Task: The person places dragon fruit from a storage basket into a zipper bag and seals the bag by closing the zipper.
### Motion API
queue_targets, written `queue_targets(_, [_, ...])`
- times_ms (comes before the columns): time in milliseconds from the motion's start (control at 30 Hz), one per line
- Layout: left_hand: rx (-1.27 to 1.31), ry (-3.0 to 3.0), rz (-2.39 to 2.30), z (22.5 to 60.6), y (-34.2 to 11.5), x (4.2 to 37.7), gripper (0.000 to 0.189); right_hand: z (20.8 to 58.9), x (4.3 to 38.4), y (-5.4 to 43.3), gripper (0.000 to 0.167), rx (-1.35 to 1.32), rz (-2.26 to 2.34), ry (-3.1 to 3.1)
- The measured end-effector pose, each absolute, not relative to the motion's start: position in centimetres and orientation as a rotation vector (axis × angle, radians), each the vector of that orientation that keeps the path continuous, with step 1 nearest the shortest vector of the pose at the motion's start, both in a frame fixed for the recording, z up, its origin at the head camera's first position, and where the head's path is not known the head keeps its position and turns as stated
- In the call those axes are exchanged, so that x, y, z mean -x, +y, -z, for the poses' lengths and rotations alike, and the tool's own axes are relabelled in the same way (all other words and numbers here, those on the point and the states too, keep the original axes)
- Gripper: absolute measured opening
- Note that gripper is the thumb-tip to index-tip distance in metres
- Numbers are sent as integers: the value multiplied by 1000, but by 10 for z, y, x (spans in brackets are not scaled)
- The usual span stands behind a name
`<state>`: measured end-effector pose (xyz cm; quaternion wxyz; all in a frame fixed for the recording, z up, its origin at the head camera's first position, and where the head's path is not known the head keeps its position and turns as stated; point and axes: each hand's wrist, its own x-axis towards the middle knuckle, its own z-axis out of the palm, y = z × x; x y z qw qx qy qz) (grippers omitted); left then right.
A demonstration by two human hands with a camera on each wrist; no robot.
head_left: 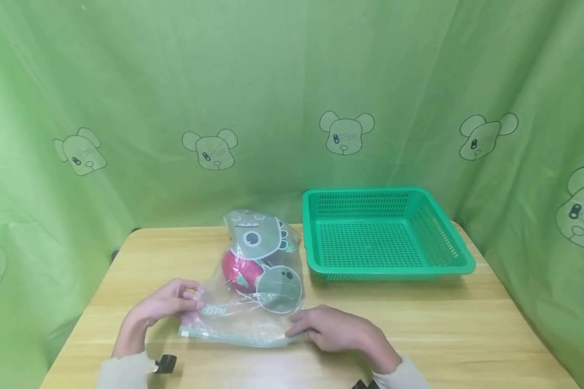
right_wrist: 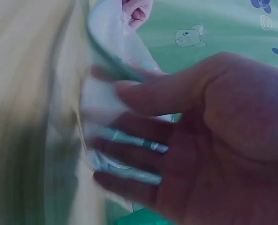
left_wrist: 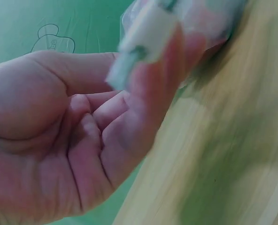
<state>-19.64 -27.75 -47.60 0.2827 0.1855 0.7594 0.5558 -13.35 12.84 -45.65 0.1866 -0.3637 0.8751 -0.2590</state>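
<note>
A clear zip bag (head_left: 279,292) with green cartoon print lies on the table, its zip edge toward me. Inside it shows a round red thing (head_left: 238,268) with green tips, partly covered by the print. At the bag's left side, my left hand (head_left: 167,299) pinches the plastic between thumb and fingers. The white zip slider (left_wrist: 150,33) appears blurred by those fingers in the left wrist view. My right hand (head_left: 334,327) pinches the zip edge at its right end, thumb (right_wrist: 139,96) on one side, other fingers spread along the bag.
A green plastic basket (head_left: 389,270) with slotted walls stands at the back right of the wooden table (head_left: 448,329), beside the bag. Green curtains (head_left: 282,70) with bear-head outlines hang behind and at both sides.
</note>
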Motion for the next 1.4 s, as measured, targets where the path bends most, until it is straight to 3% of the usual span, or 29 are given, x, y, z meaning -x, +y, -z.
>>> queue_targets(167, [-544,2037,-1450,475,-280,194,28,458,122,132,26,967,643,2424])
queue_targets(500, [-598,1950,-1481,477,-295,179,27,460,117,133,14,921,683,2481])
queue_targets(800, [-596,1978,-1439,473,-297,176,25,464,121,125,15,1002,774,2558])
queue_targets(1233, [-610,2012,-1502,483,-295,170,19,482,111,59,12,846,1396,2266])
queue_targets(1400, [-566,1951,-1547,487,-297,165,18,494,101,23,21,651,1608,1993])
